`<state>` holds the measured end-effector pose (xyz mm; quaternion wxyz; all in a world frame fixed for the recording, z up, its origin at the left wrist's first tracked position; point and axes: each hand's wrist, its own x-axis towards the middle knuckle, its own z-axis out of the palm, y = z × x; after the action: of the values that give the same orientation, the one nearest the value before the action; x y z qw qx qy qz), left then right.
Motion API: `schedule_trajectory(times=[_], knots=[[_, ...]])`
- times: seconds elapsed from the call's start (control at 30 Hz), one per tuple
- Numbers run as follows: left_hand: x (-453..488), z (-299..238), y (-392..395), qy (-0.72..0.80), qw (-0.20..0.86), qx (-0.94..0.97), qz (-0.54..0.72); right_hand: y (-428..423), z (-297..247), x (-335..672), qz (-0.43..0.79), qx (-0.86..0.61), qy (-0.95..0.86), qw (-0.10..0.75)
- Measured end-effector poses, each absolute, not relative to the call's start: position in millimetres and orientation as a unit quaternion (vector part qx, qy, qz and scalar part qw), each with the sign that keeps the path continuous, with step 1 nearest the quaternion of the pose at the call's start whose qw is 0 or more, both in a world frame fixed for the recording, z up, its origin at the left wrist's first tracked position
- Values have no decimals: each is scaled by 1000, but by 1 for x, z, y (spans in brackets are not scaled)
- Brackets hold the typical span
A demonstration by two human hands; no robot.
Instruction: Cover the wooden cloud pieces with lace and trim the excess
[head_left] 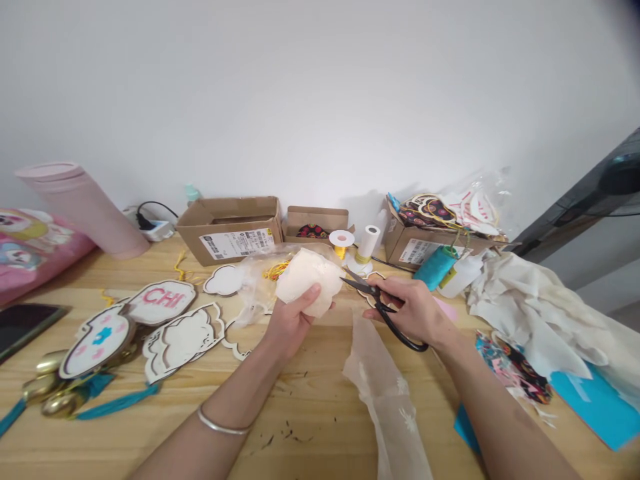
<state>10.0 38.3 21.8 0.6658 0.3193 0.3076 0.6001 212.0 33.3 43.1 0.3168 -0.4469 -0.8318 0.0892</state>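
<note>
My left hand (291, 319) is closed around a cream, cloud-shaped padded piece (309, 279), held up above the wooden table (310, 400). My right hand (413, 308) grips black scissors (380, 300), whose blades point left and almost touch the padded piece's right edge. A strip of sheer white embroidered fabric (387, 393) lies on the table below my right hand. A crumpled clear plastic bag (260, 277) with yellow thread in it sits just behind the padded piece.
Wooden cloud-shaped cutouts (183, 337), one marked CHI (163, 299), lie at left with teal tassels and gold bells. Cardboard boxes (230, 230) line the wall. Thread spools (342, 243), a teal spool (436, 267), white cloth (540, 313) and blue paper (600, 410) crowd the right. A phone (25, 323) lies far left.
</note>
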Motion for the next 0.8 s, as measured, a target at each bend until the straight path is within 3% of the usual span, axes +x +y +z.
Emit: schedule_trajectory(times=[0.8], knots=[[6, 20, 43, 273, 672, 320, 609, 33, 36, 206, 53, -438, -838, 321]])
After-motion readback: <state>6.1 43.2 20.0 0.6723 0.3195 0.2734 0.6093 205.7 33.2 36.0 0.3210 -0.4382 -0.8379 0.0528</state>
